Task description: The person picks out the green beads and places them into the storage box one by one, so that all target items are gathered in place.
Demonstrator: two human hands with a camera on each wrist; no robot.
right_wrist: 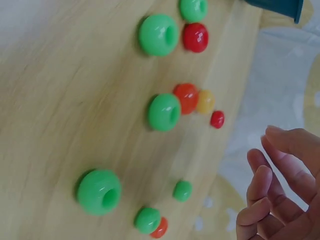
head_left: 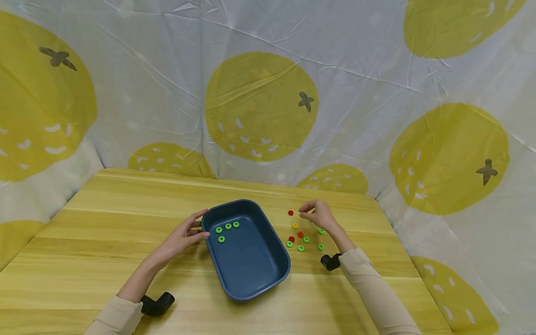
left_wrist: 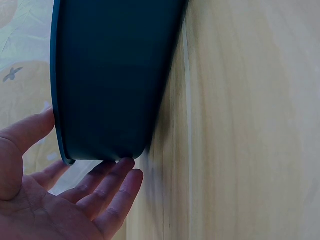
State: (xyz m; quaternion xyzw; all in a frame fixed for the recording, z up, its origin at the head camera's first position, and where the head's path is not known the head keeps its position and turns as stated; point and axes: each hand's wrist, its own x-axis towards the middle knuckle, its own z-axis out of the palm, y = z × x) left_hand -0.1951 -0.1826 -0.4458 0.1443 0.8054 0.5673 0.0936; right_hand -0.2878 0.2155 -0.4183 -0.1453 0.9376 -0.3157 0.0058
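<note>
Hands by the blue tub

I see the left hand (head_left: 184,236) touching the tub (head_left: 251,274) with loose fingers; the right hand (head_left: 319,215), empty, fingers curled, hangs over the beads (head_left: 300,248) beside the tub.

— Where did the tray (head_left: 247,274) sit?
— At the frame's lower middle on the worktop (head_left: 104,218), four beads (head_left: 228,226) inside its upper-left corner.
— And the loose beads (head_left: 300,248)?
— Scattered just right of the tray.

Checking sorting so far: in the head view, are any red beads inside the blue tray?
No: the blue tray holds only four green beads.
</note>
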